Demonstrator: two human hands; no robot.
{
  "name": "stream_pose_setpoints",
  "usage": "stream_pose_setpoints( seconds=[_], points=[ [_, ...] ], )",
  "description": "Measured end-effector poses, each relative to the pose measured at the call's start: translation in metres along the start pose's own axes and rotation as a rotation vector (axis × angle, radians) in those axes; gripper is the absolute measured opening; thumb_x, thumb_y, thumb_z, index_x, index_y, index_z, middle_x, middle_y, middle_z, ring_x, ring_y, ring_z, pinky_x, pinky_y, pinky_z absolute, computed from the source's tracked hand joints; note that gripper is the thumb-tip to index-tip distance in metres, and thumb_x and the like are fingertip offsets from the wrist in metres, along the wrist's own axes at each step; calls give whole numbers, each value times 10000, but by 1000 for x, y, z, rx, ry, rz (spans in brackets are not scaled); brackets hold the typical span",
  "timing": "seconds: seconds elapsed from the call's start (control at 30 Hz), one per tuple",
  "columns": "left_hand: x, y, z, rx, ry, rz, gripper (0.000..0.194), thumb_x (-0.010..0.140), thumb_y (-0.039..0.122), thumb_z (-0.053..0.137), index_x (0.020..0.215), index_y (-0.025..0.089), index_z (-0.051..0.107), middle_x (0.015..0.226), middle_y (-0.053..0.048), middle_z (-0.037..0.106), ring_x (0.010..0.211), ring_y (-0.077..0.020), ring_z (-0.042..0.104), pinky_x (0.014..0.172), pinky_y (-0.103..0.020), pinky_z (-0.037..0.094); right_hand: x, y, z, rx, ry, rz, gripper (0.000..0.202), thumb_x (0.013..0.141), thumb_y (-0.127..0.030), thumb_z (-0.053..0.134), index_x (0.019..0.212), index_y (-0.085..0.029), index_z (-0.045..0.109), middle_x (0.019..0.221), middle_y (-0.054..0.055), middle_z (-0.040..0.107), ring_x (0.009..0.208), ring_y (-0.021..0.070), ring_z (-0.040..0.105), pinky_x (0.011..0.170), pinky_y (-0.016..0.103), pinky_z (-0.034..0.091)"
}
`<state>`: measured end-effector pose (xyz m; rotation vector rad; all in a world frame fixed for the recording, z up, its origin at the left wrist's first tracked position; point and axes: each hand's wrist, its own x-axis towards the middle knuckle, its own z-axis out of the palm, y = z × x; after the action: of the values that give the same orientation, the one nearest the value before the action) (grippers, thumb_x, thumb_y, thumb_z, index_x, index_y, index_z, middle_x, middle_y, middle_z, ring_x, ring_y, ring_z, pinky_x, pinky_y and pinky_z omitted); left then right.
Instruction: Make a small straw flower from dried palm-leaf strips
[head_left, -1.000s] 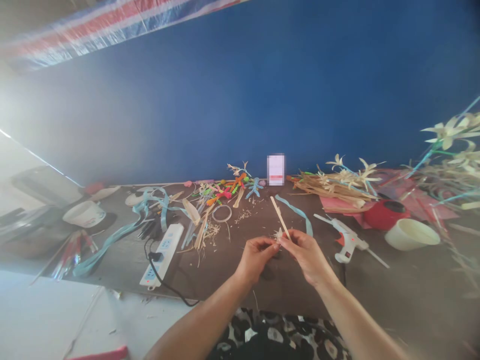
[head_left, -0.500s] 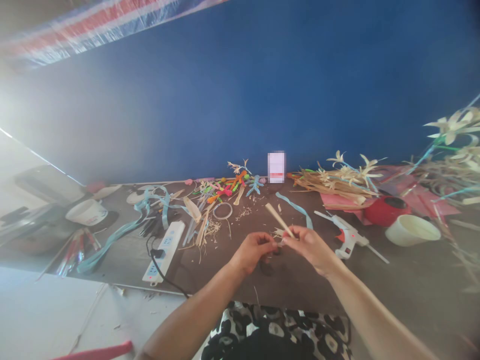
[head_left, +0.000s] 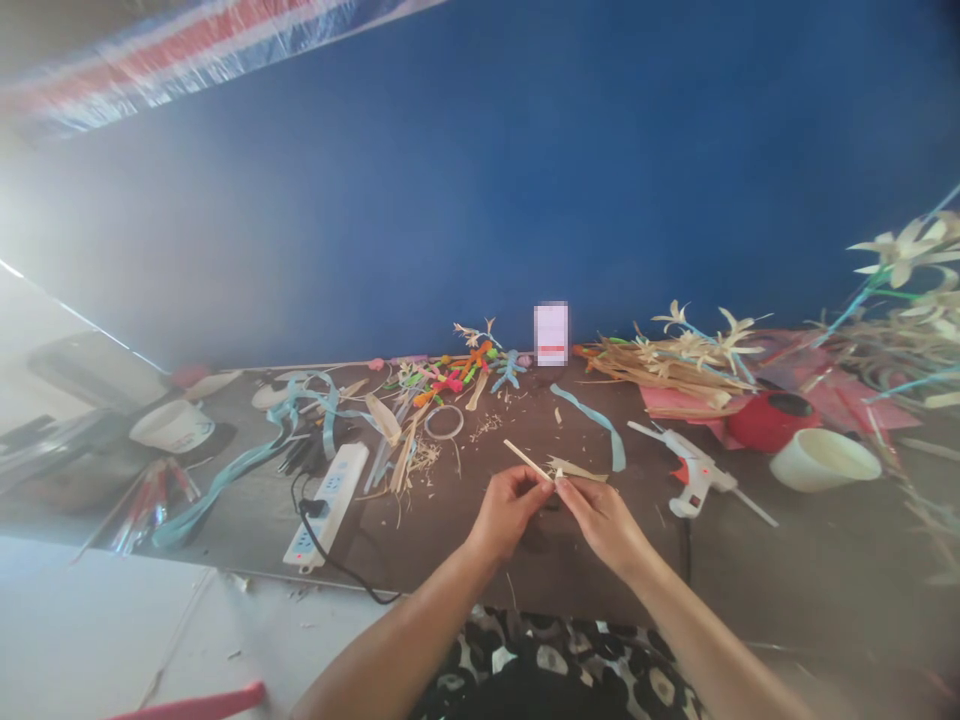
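Note:
My left hand is closed in a pinch on a thin pale strip, which looks like dried husk and points up and to the left. My right hand pinches the strip's lower end, its fingertips almost touching those of the left. The exact spot where the fingers meet is too small to make out. Just beyond the right fingers lies a loose piece of husk on the dark table. A light blue ribbon piece rests a little farther back.
On the right lie a white glue gun, a cream cup, a red round container and husk flowers. To the left are a power strip, a clear ring, colourful pipe-cleaner pieces and blue ribbon.
The strip has swung from above my right hand to above my left, and my left hand now pinches it too. My hands have drawn closer together. The loose husk behind them shows more.

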<state>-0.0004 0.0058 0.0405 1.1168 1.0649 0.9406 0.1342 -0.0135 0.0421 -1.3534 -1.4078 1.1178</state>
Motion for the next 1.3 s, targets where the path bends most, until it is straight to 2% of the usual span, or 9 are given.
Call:
stream_pose_setpoints(
  seconds=[0.2, 0.37, 0.47, 0.57, 0.63, 0.73, 0.87, 1.13, 1.3],
  points=[
    [-6, 8, -6, 71, -70, 127, 271, 650, 383, 592, 665, 114, 560, 619, -13, 525, 546, -78, 440, 502, -180, 355, -5, -3, 1, 445, -235, 381, 408, 714, -499, 471, 467, -178, 423, 400, -70, 261, 358, 46, 167, 364, 213, 104],
    [-6, 9, -9, -18, -56, 72, 260, 622, 364, 625, 658, 118, 549, 599, -2, 510, 502, -63, 435, 492, -184, 357, 1, -6, -17, 660, -349, 513, 401, 715, -498, 469, 484, -181, 390, 383, -105, 155, 345, 32, 75, 348, 195, 65],
    [-4, 3, -13, -170, 11, -10, 246, 613, 349, 636, 637, 130, 526, 578, 10, 504, 490, -61, 443, 463, -177, 351, 13, -3, -42, 774, -280, 489, 411, 717, -515, 453, 486, -191, 351, 394, -104, 165, 335, 34, 87, 335, 197, 83],
    [-2, -4, -14, -349, 68, -116, 234, 607, 335, 645, 646, 140, 521, 609, 6, 517, 543, -72, 473, 440, -160, 345, 21, 2, -55, 772, -70, 344, 345, 715, -486, 491, 560, -183, 433, 416, -98, 218, 343, 32, 139, 348, 196, 117],
    [-2, -7, -11, -428, 58, -184, 237, 601, 336, 651, 671, 146, 528, 622, 6, 525, 551, -72, 478, 438, -158, 349, 21, 4, -49, 669, -46, 301, 267, 686, -427, 565, 670, -168, 505, 455, -90, 285, 354, 23, 169, 356, 190, 104],
    [-1, -12, -3, -483, 49, -237, 249, 577, 336, 669, 681, 155, 533, 616, 15, 523, 547, -74, 479, 436, -163, 353, 15, 7, -26, 635, -99, 298, 269, 670, -389, 598, 797, -162, 528, 495, -90, 298, 360, 14, 159, 358, 187, 79],
    [-2, -20, 5, -467, 19, -276, 240, 560, 314, 683, 664, 143, 550, 612, 10, 526, 545, -76, 477, 431, -164, 350, 13, 11, -6, 668, -104, 324, 257, 643, -384, 616, 647, -168, 476, 473, -99, 281, 352, 7, 148, 349, 184, 88],
    [-1, -30, -2, -526, -47, -383, 315, 684, 423, 531, 800, 137, 587, 755, -55, 584, 597, -102, 513, 438, -184, 380, 20, 27, -12, 632, -76, 362, 263, 633, -375, 617, 588, -162, 469, 461, -90, 335, 318, 0, 187, 339, 194, 77],
    [-1, -34, 2, -363, -35, -307, 317, 624, 412, 598, 773, 132, 592, 726, -40, 561, 586, -93, 490, 426, -172, 385, 16, 35, -10, 540, -81, 401, 282, 632, -394, 610, 560, -166, 460, 435, -95, 296, 314, 4, 190, 331, 192, 81]
  ],
)
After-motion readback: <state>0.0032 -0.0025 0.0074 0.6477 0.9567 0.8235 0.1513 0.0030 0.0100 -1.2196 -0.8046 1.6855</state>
